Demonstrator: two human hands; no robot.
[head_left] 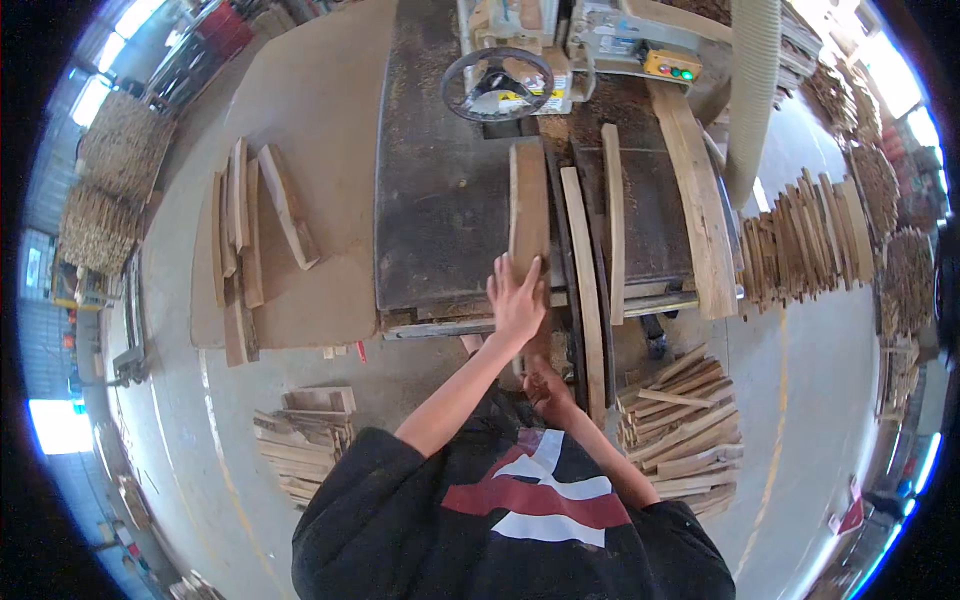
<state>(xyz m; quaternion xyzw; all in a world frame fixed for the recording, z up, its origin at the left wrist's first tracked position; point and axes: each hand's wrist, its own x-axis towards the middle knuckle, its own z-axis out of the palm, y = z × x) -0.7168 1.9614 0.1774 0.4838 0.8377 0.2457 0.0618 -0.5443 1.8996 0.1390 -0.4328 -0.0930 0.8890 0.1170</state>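
Note:
A long wooden board (528, 205) lies lengthwise on the dark saw table (440, 220), its near end reaching past the table's front edge toward my body. My left hand (517, 300) rests flat on top of the board near that edge, fingers stretched out and apart. Closer to me, my right hand (549, 390) is closed around the board's near end. Just right of the board runs a dark metal rail (562, 245). Beyond that rail lies a narrow wooden strip (583, 270).
A black handwheel (497, 84) and a control box (672, 66) sit on the machine ahead. More strips (613, 220) lie on the right; several boards (240, 235) rest on the brown side panel (310, 110). Wood stacks (680, 420) flank me. A ribbed hose (752, 100) hangs at right.

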